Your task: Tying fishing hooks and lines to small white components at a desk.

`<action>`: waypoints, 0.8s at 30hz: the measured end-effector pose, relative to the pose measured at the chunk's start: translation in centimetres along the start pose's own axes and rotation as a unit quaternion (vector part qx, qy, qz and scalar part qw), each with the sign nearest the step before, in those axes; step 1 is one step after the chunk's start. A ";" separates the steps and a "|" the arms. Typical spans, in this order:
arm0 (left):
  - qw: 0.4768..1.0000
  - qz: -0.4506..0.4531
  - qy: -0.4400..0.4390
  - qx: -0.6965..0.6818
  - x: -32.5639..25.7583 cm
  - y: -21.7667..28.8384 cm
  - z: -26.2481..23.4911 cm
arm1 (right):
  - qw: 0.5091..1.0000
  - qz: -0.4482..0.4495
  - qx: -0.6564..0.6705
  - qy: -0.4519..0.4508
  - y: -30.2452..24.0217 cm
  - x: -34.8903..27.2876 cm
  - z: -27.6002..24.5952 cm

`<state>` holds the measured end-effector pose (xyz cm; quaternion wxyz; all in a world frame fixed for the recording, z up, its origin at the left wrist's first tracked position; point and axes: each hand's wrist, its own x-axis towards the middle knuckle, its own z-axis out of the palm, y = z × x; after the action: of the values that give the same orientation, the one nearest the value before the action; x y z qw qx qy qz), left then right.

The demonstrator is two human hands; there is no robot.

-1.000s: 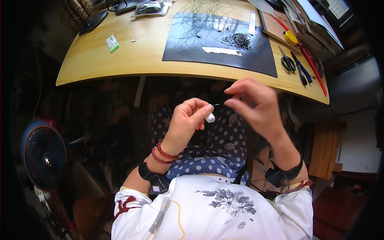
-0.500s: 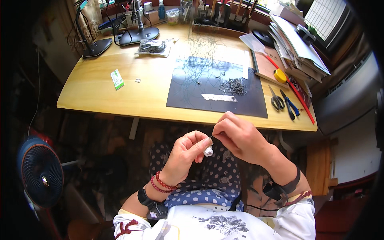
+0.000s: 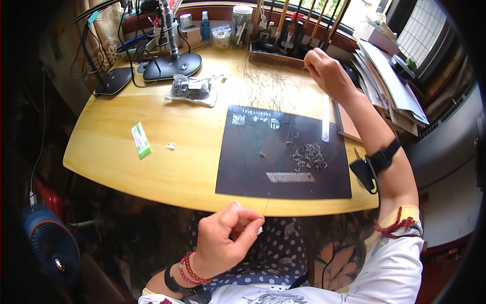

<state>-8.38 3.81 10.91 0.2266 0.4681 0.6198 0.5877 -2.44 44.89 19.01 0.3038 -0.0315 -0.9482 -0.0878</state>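
My left hand (image 3: 225,238), low and in front of the desk's near edge, is closed in a pinch of thumb and forefinger. A thin thread (image 3: 267,205) rises from that pinch toward the desk and fades from sight. Beside the thumb tip shows a bit of white wad (image 3: 260,230), mostly hidden by the hand. Raised over the far right of the desk, my right hand (image 3: 326,73) has its fingers pressed together; whatever they pinch is too fine to make out. Below it, loose dark strands (image 3: 271,81) spread across the desk and onto a black mat (image 3: 238,175).
On the mat lie a heap of small dark metal pieces (image 3: 310,157) and a pale strip (image 3: 289,177). A white ruler (image 3: 325,119) stands at its right side. Further left are a clear bag (image 3: 195,90), a green-white packet (image 3: 141,140) and lamp bases (image 3: 172,67).
My right hand has left my left hand, swinging up and away over the far right of the desk. My left hand has lowered slightly, still pinching. The view has tilted up.
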 end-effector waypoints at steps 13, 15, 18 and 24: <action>0.965 0.177 -0.036 0.192 5.3 -1.1 1.6 | 0.997 0.058 -0.043 -0.022 8.4 5.4 9.7; 0.954 0.188 -0.048 0.227 5.1 -1.5 2.0 | 0.997 0.063 -0.039 -0.023 8.5 5.5 9.7; 0.954 0.191 -0.055 0.225 5.2 -2.1 2.3 | 0.997 0.057 -0.048 -0.035 9.1 5.3 9.7; 0.950 0.180 -0.073 0.246 4.7 -1.5 2.7 | 0.997 0.055 -0.040 -0.046 9.1 5.4 9.9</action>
<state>-8.77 9.38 10.18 0.0392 0.6546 0.6325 0.4123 -11.48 55.75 15.56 0.2623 -0.1002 -0.9537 -0.1075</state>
